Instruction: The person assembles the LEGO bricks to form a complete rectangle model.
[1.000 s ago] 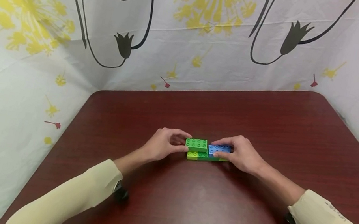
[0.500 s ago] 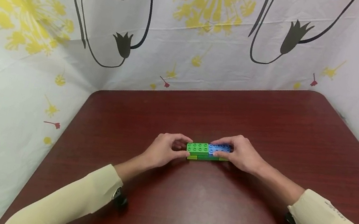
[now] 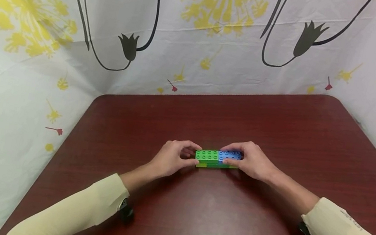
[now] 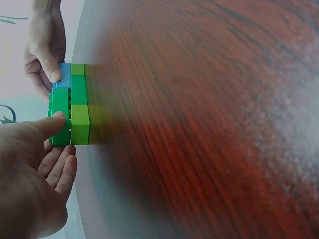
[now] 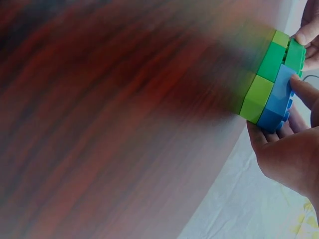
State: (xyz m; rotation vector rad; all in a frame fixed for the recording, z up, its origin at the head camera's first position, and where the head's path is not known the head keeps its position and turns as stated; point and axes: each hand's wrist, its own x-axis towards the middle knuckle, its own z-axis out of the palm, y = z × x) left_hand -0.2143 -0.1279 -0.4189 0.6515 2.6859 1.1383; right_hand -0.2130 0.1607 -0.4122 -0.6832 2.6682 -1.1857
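My left hand (image 3: 169,158) pinches the left end of a bright green toy building brick (image 3: 206,158) between thumb and fingers. Beside it, a blue brick (image 3: 229,155) is gripped by my right hand (image 3: 255,164), thumb in front and fingers behind. Both sit over a lower row made of a lime brick (image 4: 80,124), a darker green brick (image 4: 79,89) and another lime brick (image 5: 256,99) at the right end. Studs show in a thin gap between the upper green brick and the row in the left wrist view. The blue one lies flush on the row.
The bricks lie around the middle of a dark red-brown wooden table (image 3: 205,213). White cloth (image 3: 189,67) printed with flowers hangs behind the table and along its sides. Black straps (image 3: 126,209) show at the cuffs of the cream sleeves.
My left hand has brought the bright green brick down and slightly right, in line with the blue brick, covering the lower studs. The right hand has stayed on the blue brick.
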